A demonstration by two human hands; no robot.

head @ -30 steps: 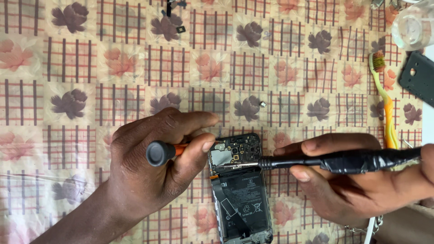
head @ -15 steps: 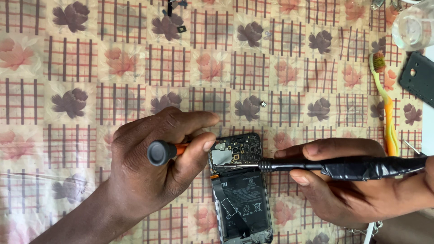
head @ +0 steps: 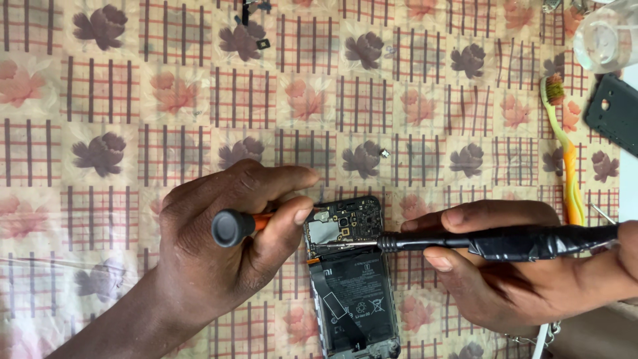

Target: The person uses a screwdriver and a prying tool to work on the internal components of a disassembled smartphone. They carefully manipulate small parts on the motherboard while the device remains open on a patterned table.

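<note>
An opened phone (head: 352, 272) lies on its face on the patterned cloth, its circuit board and black battery exposed. My left hand (head: 226, 246) grips a small screwdriver (head: 239, 225) with an orange shaft and round black cap, its tip at the board's upper left edge. My right hand (head: 525, 272) holds a long tool (head: 492, 240) wrapped in black tape. Its thin metal tip lies across the board just above the battery.
A green and orange toothbrush (head: 565, 146) lies at the right. A black phone back cover (head: 615, 113) and a clear glass container (head: 608, 36) sit at the top right. A tiny screw (head: 384, 153) rests above the phone; small dark parts (head: 251, 16) lie at the top edge.
The right hand has shifted slightly on the taped tool, which stays across the board. The left hand and screwdriver hold their place.
</note>
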